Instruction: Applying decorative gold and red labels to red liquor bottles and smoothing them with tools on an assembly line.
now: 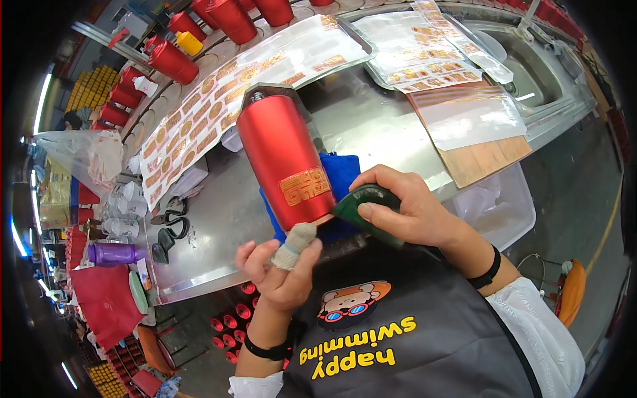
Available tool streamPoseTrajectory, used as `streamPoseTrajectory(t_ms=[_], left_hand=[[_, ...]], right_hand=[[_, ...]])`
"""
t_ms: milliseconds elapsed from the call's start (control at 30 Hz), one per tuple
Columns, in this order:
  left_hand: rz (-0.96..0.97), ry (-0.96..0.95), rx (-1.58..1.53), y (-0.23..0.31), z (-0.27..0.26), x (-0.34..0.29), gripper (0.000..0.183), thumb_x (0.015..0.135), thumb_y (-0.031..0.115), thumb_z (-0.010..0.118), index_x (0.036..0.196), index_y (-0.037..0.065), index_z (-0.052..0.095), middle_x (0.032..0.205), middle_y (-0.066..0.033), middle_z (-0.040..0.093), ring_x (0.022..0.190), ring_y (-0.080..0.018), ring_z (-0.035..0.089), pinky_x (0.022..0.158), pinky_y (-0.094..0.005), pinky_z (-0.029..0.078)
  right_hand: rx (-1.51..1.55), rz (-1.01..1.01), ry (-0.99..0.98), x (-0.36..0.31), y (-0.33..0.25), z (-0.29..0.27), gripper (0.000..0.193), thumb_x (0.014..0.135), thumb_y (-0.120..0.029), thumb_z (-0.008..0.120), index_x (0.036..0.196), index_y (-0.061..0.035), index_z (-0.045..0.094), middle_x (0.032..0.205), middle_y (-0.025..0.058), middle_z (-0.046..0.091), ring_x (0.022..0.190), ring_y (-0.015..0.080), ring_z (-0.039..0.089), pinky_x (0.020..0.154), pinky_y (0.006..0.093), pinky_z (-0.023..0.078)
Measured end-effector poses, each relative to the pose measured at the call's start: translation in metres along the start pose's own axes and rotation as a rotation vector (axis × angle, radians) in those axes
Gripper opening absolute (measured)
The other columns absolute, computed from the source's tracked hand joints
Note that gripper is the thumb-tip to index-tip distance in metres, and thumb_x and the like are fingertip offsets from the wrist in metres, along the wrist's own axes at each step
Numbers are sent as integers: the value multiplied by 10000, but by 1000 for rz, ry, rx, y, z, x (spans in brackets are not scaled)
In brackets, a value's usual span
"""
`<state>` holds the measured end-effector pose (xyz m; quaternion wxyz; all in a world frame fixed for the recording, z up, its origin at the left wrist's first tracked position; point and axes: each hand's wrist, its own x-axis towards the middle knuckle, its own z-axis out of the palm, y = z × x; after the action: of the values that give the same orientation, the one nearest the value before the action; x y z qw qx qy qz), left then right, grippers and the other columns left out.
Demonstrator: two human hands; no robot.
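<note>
A glossy red metal canister (275, 149) lies in front of me with its lower end toward me, over a blue cloth (342, 171). Gold characters form a decal (304, 188) near that lower end. My right hand (415, 212) is closed on a dark green, curved scraper (371, 202), whose tip comes up to the canister's lower edge. At the canister's near end is my left hand (282, 268), fingers apart and partly bent. One of its fingers wears a pale cloth finger cover (295, 245) and touches the canister's bottom rim. A dark angular piece (269, 89) sits at the far end.
Sheets of gold decals (212, 99) spread along the far side, with more on a tray (424, 50). A wooden board (484, 161) lies at right, near a sink (531, 73). Red canisters (232, 23) line the back. A tape dispenser (174, 222) and purple jar (111, 253) stand left.
</note>
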<state>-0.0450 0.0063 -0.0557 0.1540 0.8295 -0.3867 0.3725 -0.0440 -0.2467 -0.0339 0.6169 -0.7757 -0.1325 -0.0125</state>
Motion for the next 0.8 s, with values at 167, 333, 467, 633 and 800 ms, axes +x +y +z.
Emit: streamPoseTrajectory(t_ms=[167,333,467,633,800], left_hand=[[22,38,-5,2,5,7,183,781,150,678,939,218,742,936,49,657,1037,-192,500,964,-451,342],[74,-22,-57,5,6,15,224,768,67,677,962,169,722,1005,-36,665,1059,-241,503,964,-467,358],[-200,54,-214,2,-1,1,250,787,13,648,1002,138,676,953,-67,648,998,-271,488,927,-450,366],[-315,75,-266,2,-1,-3,344,774,-69,635,1077,94,629,1002,-125,647,998,-307,478,930,-417,369],[-361,1,-235,2,-1,4,471,757,20,650,1217,33,554,1196,-167,601,1092,-371,485,1010,-474,313]], right_hand=[[-7,-25,44,-3,-2,1,250,844,-157,627,1037,0,600,837,147,666,762,235,665,697,337,512],[21,89,37,-3,-19,-3,207,826,-76,654,1020,-21,606,825,109,648,773,218,644,690,348,496],[-300,-449,104,10,-17,3,223,783,-36,673,997,-67,618,865,56,611,838,231,600,743,361,461],[-595,-697,37,16,-19,14,245,700,-81,704,923,-160,639,886,-1,549,863,200,541,771,352,395],[-489,-729,37,18,-27,11,300,624,-41,721,906,-128,669,853,4,560,798,200,543,753,355,403]])
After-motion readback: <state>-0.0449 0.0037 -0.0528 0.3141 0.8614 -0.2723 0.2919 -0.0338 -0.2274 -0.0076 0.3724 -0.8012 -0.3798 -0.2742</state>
